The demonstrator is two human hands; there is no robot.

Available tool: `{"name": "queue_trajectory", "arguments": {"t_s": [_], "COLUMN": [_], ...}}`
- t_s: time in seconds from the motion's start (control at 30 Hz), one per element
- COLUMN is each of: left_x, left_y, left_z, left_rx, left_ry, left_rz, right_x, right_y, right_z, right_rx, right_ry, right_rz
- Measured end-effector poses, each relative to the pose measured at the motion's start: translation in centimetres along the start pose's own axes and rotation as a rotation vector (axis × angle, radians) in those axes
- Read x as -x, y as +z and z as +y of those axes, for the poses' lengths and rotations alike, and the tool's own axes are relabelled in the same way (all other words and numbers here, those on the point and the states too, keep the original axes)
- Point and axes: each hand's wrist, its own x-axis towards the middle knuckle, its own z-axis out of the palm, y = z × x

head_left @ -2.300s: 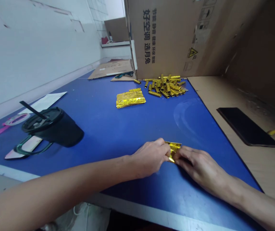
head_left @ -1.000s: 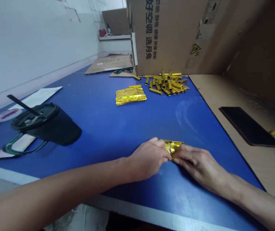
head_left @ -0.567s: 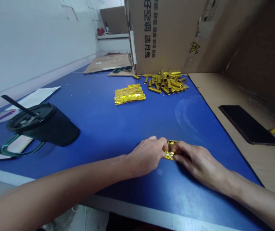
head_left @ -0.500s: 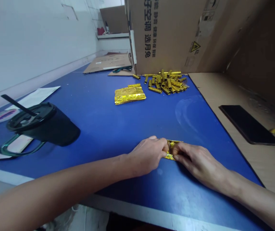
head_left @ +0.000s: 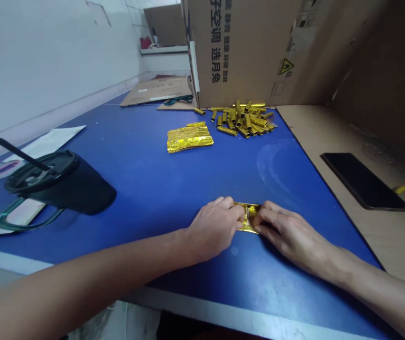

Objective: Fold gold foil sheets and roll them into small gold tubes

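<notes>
The shiny gold, foil-like flat piece [head_left: 248, 220] lies on or just above the blue table top [head_left: 153, 184], spanning the gap between the two hands. From my remote station I read its visible edges as running from nine o'clock to three; I judge that to be its long axis, though fingers cover both ends and its full length cannot be established. A line crosses its exposed middle, roughly from twelve to six; whether fold or join, I am unable to confirm.

Finding on the grip: the left hand [head_left: 216, 227] grasps the piece at its nine o'clock end, fingertips partly hidden. The right hand [head_left: 287, 232] pinches it at the three o'clock end. Both are in contact, so neither is nearer; the governing relation, in my judgement, is the alignment of the two grasps along that axis.

Farther out, at eleven o'clock, I note a flat stack of crinkled gold foil-like pieces [head_left: 190, 138]. At twelve lies a heap of short, hollow gold tubes [head_left: 243, 122], before a large brown printed cardboard panel [head_left: 252, 52]. Between two and three lies a black rectangular slab [head_left: 365, 182]; near nine, a dark lidded cup with a straw [head_left: 78, 186].
</notes>
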Motion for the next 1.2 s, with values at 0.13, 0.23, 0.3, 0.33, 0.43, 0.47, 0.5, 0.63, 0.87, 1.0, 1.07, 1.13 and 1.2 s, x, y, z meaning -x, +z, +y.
{"name": "queue_trajectory", "arguments": {"t_s": [0.13,0.23,0.3,0.33,0.43,0.47,0.5,0.63,0.87,1.0,1.07,1.13,1.2], "left_x": [0.3,0.4,0.6,0.7,1.0,1.1,1.3,1.7,2.8,3.0,2.9,2.8,2.7], "left_y": [0.1,0.2,0.4,0.5,0.8,0.8,0.9,0.7,0.3,0.5,0.6,0.6,0.4], "left_z": [0.0,0.1,0.2,0.2,0.1,0.1,0.2,0.3,0.8,0.7,0.6,0.6,0.6], "left_rx": [-0.06,-0.101,-0.153,-0.183,-0.248,-0.258,-0.265,-0.26,-0.261,-0.218,-0.188,-0.174,-0.152], "left_ry": [0.013,0.041,0.077,0.1,0.186,0.212,0.229,0.237,0.246,0.24,0.232,0.226,0.22], "left_rz": [0.014,0.028,0.047,0.063,0.109,0.113,0.112,0.073,0.042,0.038,0.03,0.027,0.027], "right_x": [0.1,0.2,0.4,0.5,0.9,1.0,1.1,1.2,1.7,1.7,1.5,1.4,1.4], "right_y": [0.1,0.3,0.3,0.3,-0.1,-0.2,-0.3,-0.6,-0.4,-0.5,-0.6,-0.6,-0.6], "right_z": [0.1,0.1,0.2,0.2,0.4,0.4,0.5,0.7,0.0,0.0,0.1,0.2,0.2], "right_rx": [0.035,0.08,0.099,0.105,0.136,0.153,0.168,0.197,0.379,0.396,0.359,0.336,0.334], "right_ry": [-0.015,-0.044,-0.065,-0.077,-0.119,-0.13,-0.137,-0.153,-0.215,-0.231,-0.236,-0.235,-0.23], "right_rz": [0.005,0.019,0.03,0.035,0.035,0.03,0.02,0.006,0.055,0.073,0.059,0.047,0.04]}}
